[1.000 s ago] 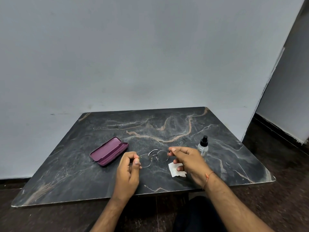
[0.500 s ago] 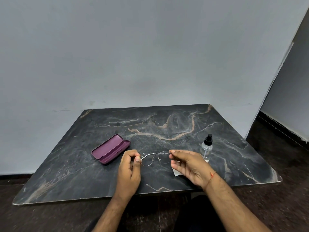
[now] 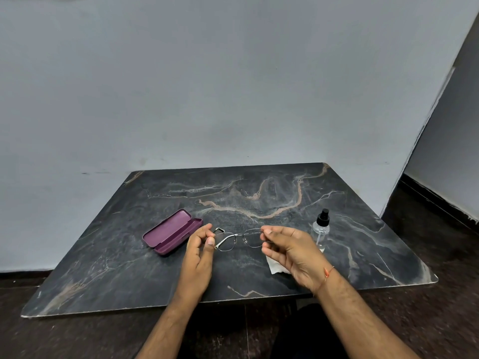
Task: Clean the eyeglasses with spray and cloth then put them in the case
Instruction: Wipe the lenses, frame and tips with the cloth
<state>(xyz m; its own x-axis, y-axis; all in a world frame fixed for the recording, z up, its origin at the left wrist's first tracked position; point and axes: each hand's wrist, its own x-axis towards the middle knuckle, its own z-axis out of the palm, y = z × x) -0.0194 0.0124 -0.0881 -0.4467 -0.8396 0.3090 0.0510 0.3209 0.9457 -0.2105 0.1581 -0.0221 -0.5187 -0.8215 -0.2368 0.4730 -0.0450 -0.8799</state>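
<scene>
Thin wire-framed eyeglasses (image 3: pixel 239 239) hang just above the dark marble table (image 3: pixel 233 198), held between both hands. My left hand (image 3: pixel 199 255) pinches the left end of the frame, where one temple looks folded across. My right hand (image 3: pixel 287 251) pinches the right end with thumb and forefinger. An open purple case (image 3: pixel 171 231) lies to the left of my left hand. A white cloth (image 3: pixel 276 265) lies on the table, partly hidden under my right hand. A clear spray bottle (image 3: pixel 321 229) with a black top stands upright just beyond my right hand.
The table stands against a plain grey wall (image 3: pixel 207 99). Its front edge is close to my body, and dark floor (image 3: pixel 427 242) shows to the right. A thin orange thread circles my right wrist.
The glasses have been lifted slightly and held level between both hands. My right hand has moved off the cloth. The left temple looks folded inward now.
</scene>
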